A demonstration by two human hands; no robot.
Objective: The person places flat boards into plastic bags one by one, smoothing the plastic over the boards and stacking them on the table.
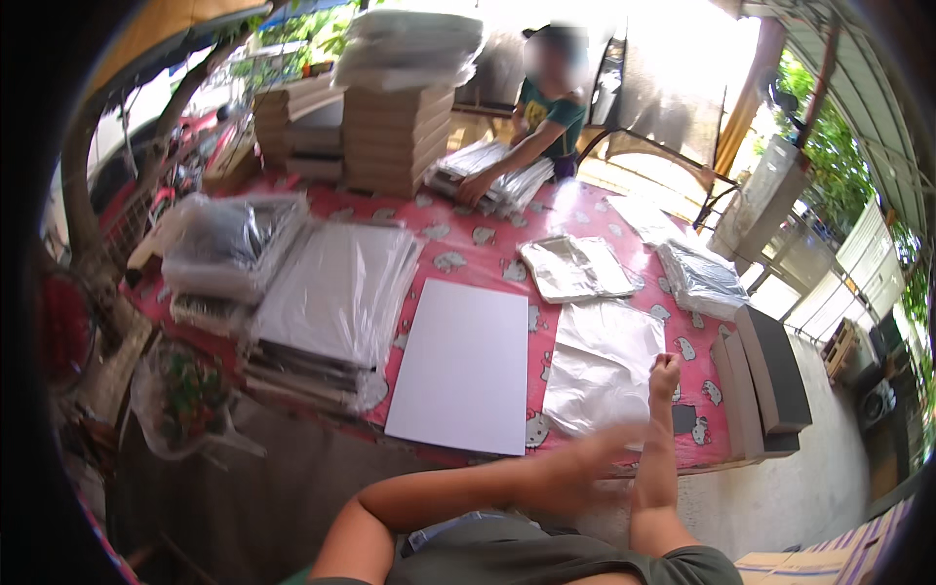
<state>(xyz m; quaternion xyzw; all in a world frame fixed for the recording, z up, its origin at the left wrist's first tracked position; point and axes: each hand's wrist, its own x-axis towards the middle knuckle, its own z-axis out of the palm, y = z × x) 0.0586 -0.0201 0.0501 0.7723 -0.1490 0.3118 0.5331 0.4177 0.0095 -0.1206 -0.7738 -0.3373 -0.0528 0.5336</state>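
Note:
A flat white board (458,366) lies on the table right in front of me. To its right a thin, creased, silvery-white plastic sheet (597,366) is spread out. My right hand (665,376) is closed into a fist at the sheet's right edge; whether anything is inside the fingers is hidden. Smeared by motion, my left hand (600,463) reaches across toward my right forearm, over the sheet's near edge. A folded stack of similar silvery sheets (575,268) rests just beyond the spread one.
Plastic-wrapped flat packs (331,292) and a bulky wrapped bundle (234,244) stand on the left. Tall cardboard stacks (395,141) rise at the back. Across the table a person (556,112) handles a pile of packs (497,175). Dark-topped boxes (770,375) line the right edge.

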